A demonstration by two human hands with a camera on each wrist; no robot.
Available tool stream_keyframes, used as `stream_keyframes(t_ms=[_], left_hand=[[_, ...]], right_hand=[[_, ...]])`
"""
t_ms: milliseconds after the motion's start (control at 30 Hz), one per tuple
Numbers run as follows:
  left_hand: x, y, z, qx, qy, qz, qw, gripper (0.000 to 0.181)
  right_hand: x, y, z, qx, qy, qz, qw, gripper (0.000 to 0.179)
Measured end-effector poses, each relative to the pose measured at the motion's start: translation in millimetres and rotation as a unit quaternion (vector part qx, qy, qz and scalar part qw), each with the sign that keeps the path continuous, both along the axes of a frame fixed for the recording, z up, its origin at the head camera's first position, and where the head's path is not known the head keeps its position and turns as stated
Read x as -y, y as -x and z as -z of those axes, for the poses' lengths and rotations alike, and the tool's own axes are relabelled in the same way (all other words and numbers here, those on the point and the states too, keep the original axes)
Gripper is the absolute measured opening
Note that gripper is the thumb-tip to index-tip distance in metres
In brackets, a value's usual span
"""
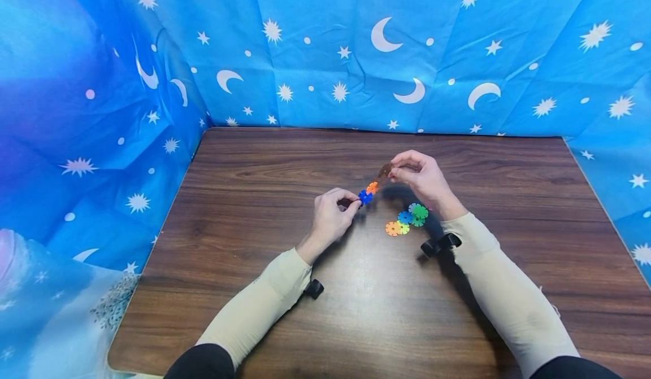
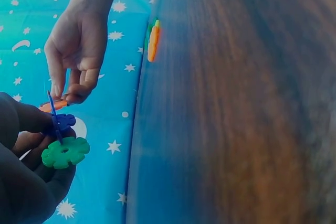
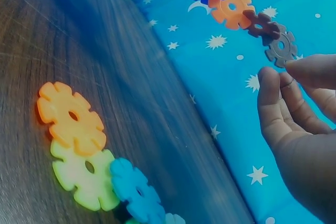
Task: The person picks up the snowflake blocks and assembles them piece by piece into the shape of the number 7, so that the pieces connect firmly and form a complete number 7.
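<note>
A chain of interlocking notched plastic discs spans the space between both hands above the table. My left hand (image 1: 330,218) pinches it at the blue discs (image 1: 365,197). A green disc (image 2: 76,153) hangs at that end, visible in the left wrist view. Beyond the blue comes an orange disc (image 1: 373,187), then two brown discs, plainest in the right wrist view. The outermost brown disc (image 3: 286,55) is pinched at its edge by the thumb and fingertips of my right hand (image 1: 424,178). The left fingers partly hide the chain's near end.
Several loose discs lie overlapping on the brown wooden table (image 1: 244,221), below the right hand: an orange disc (image 1: 389,231), a yellow-green disc (image 3: 73,174), a blue disc (image 1: 404,217) and a green disc (image 1: 420,212) among them. A blue star-patterned cloth (image 1: 335,46) hangs behind the table.
</note>
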State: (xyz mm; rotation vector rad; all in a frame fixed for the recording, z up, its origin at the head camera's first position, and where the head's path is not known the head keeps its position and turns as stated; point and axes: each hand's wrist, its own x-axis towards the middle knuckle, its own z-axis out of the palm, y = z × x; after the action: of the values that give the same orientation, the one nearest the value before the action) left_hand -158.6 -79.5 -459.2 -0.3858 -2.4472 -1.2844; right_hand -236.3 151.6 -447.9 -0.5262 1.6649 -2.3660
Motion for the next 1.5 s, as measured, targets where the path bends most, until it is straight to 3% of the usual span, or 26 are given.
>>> stream_keyframes(t_ms=[100, 200, 333, 467, 767, 867, 1000, 1100, 1233, 1267, 1500], left_hand=[[-0.3, -0.3, -0.1, 0.0, -0.003, 0.0, 1.0, 0.004], [0.0, -1.1, -0.1, -0.002, 0.002, -0.003, 1.0, 0.004], [0.2, -1.6, -0.1, 0.002, 0.005, -0.008, 1.0, 0.005], [0.6, -1.3, 0.7, 0.014, -0.005, -0.009, 0.9998, 0.004], [-2.2, -1.4, 3.2, 0.055, -0.064, 0.002, 0.9964, 0.007], [-3.8, -0.7, 3.7, 0.089, -0.116, 0.022, 0.9889, 0.01], [-4.5, 1.1, 3.2, 0.124, -0.184, 0.048, 0.9739, 0.028], [-4.8, -4.8, -11.7, 0.135, -0.201, 0.061, 0.9684, 0.04], [-5.6, -14.7, -34.8, 0.143, -0.188, 0.067, 0.9695, 0.046], [-5.7, -15.0, -35.2, 0.14, -0.182, 0.065, 0.9711, 0.046], [-5.5, -2.1, -8.7, 0.14, -0.157, 0.055, 0.9761, 0.053]], right_hand=[[-2.5, 0.8, 0.6, -0.011, -0.025, 0.014, 0.9995, 0.015], [-6.2, 0.9, 0.2, -0.031, -0.101, 0.042, 0.9936, 0.015], [-13.3, 0.3, -0.3, -0.052, -0.22, 0.08, 0.9709, 0.019], [-21.6, -2.0, 0.0, -0.055, -0.284, 0.098, 0.9523, 0.019], [-34.2, -5.0, -0.2, -0.062, -0.342, 0.104, 0.9319, 0.019], [-36.9, -5.0, 1.0, -0.066, -0.359, 0.101, 0.9256, 0.018], [-38.2, -9.4, -4.3, -0.083, -0.368, 0.095, 0.9212, 0.016], [-35.5, -19.0, -18.3, -0.097, -0.375, 0.093, 0.9171, 0.015], [-33.4, -27.7, -31.1, -0.099, -0.39, 0.095, 0.9106, 0.016], [-33.9, -27.9, -31.3, -0.098, -0.391, 0.095, 0.9101, 0.016], [-37.0, -29.1, -30.9, -0.093, -0.392, 0.093, 0.9106, 0.016]])
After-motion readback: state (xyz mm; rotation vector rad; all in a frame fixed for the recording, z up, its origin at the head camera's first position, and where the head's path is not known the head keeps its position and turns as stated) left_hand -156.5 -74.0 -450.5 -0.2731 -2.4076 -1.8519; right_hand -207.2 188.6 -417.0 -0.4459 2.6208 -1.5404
